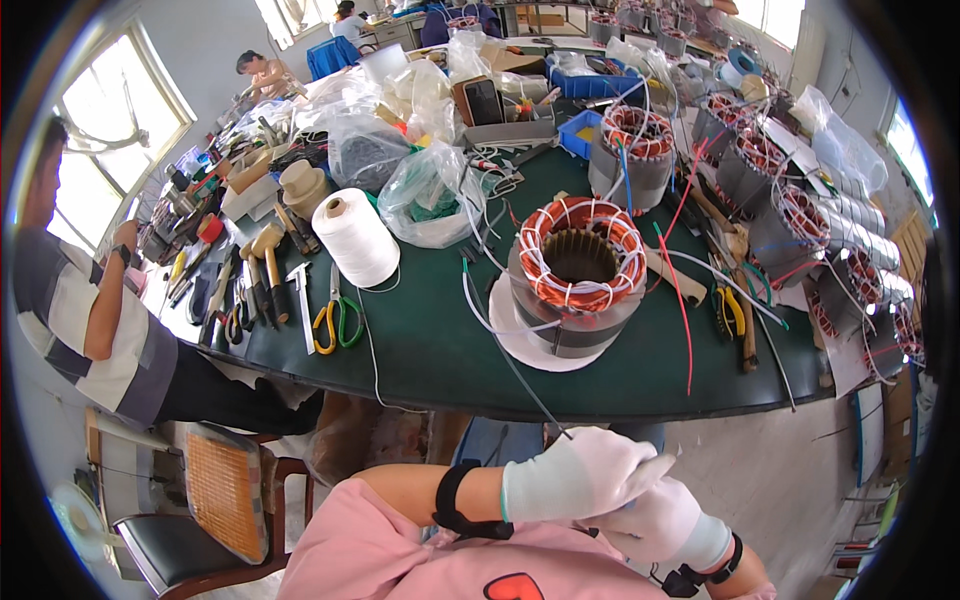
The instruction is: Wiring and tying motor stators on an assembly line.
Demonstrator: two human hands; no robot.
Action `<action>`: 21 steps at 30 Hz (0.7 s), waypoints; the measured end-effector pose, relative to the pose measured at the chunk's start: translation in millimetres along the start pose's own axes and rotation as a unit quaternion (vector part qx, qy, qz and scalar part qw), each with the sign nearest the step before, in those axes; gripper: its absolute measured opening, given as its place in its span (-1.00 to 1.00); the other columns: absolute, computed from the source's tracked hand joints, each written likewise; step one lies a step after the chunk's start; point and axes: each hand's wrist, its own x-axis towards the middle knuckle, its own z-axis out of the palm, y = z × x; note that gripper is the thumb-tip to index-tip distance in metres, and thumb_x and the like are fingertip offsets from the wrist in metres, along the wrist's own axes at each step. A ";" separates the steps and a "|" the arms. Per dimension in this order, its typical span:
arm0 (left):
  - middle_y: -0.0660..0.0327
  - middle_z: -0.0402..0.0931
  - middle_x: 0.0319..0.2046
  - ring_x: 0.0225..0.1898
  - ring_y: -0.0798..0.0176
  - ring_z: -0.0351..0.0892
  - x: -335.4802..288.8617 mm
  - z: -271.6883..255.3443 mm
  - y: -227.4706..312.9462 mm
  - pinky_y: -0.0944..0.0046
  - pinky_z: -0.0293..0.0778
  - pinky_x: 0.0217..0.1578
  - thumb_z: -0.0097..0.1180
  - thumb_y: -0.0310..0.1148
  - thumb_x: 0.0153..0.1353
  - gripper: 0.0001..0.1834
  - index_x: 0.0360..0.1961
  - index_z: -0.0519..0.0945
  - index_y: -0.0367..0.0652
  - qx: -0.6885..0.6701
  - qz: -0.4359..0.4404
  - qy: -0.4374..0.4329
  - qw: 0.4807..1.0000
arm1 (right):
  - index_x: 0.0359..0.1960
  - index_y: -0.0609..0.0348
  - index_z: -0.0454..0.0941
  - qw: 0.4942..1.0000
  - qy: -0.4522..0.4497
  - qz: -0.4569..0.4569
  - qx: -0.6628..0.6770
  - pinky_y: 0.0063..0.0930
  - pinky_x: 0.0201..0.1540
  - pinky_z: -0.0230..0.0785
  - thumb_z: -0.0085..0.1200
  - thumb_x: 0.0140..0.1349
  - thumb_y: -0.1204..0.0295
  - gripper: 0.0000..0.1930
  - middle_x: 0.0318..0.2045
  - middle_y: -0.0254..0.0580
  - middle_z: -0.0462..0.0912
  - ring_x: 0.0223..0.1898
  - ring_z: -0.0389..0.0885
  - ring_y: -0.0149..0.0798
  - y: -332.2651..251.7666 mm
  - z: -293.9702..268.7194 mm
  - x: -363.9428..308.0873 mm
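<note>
White gloves cover both my hands, which meet close together in front of my body, below the table edge. My left hand (585, 475) has its fingers curled closed; what they pinch is hidden. Tucked just under it, my right hand (665, 522) is closed too, its grip mostly out of sight. A thin dark grey lead (520, 375) slants down from the table to the top of my left glove; whether the fingers hold it is unclear. Nearest on the table, a motor stator (575, 275) with copper windings and white lacing stands upright on a round white pad (530, 345).
A white thread cone (358, 238), scissors (338, 322), a caliper (303, 305) and mallets lie left of the stator. Yellow-handled pliers (729, 311) and several more wound stators (785, 220) are on the right. A person (90, 310) stands at left near a chair (225, 490).
</note>
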 end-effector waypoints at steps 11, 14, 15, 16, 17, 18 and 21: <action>0.12 0.59 -0.33 -0.49 0.08 0.70 -10.5 25.7 4.5 0.10 0.51 -0.63 0.20 -0.14 0.19 -0.60 -0.08 0.58 -0.21 0.023 -0.029 -0.091 0.995 | -0.13 0.16 0.80 0.854 -0.072 0.115 0.502 -0.52 -0.13 0.48 0.32 0.17 0.61 -0.77 -0.33 -0.29 0.75 -0.23 0.69 -0.33 12.8 18.1 -18.7; 0.08 0.59 -0.28 -0.39 0.01 0.73 -22.5 34.7 -9.4 0.09 0.57 -0.52 0.19 -0.20 0.19 -0.56 0.02 0.54 -0.27 -0.073 0.027 -0.081 0.994 | -0.10 -0.10 0.83 0.953 -0.233 0.160 0.110 -0.46 -0.09 0.53 0.27 0.15 0.55 -0.70 -0.29 -0.27 0.75 -0.21 0.69 -0.18 -12.9 0.4 -4.5; 0.07 0.59 -0.29 -0.36 -0.02 0.73 -25.3 35.5 -11.9 0.09 0.60 -0.48 0.18 -0.24 0.20 -0.54 0.06 0.53 -0.29 -0.100 0.049 -0.070 0.991 | -0.10 -0.10 0.83 0.952 -0.239 0.156 0.112 -0.46 -0.09 0.53 0.27 0.15 0.55 -0.70 -0.29 -0.27 0.75 -0.21 0.69 -0.18 -8.5 4.8 -2.6; 0.03 0.58 -0.28 -0.37 -0.05 0.72 -20.9 31.3 2.3 0.05 0.60 -0.43 0.19 -0.24 0.20 -0.49 0.12 0.52 -0.30 -0.075 0.028 -0.097 0.992 | -0.11 -0.12 0.84 0.973 -0.182 0.081 0.120 -0.41 -0.09 0.55 0.30 0.15 0.52 -0.72 -0.27 -0.25 0.77 -0.22 0.70 -0.18 -1.7 10.1 -3.1; 0.03 0.58 -0.28 -0.37 -0.05 0.72 -19.8 34.1 5.3 0.05 0.60 -0.43 0.19 -0.24 0.20 -0.49 0.12 0.52 -0.30 -0.077 0.028 -0.094 0.992 | -0.13 -0.13 0.85 0.984 -0.124 0.004 0.128 -0.36 -0.08 0.57 0.33 0.16 0.49 -0.74 -0.25 -0.23 0.78 -0.23 0.71 -0.17 4.2 14.8 -3.8; 0.02 0.58 -0.30 -0.38 -0.06 0.72 -18.9 37.1 7.4 0.03 0.60 -0.44 0.17 -0.25 0.22 -0.50 0.13 0.52 -0.31 -0.090 -0.006 -0.126 0.988 | -0.13 -0.13 0.85 0.984 -0.127 0.007 0.127 -0.36 -0.08 0.57 0.33 0.16 0.49 -0.74 -0.25 -0.23 0.78 -0.23 0.71 -0.17 8.3 18.5 -5.5; -0.02 0.61 -0.37 -0.43 -0.11 0.70 -20.8 36.2 7.7 0.00 0.60 -0.45 0.11 -0.22 0.29 -0.50 0.15 0.53 -0.35 -0.093 -0.045 -0.190 0.976 | 0.02 -0.09 0.79 0.945 -0.188 0.043 0.265 -0.46 0.06 0.52 0.16 0.25 0.57 -0.65 -0.15 -0.26 0.76 -0.08 0.70 -0.21 13.7 23.4 -6.2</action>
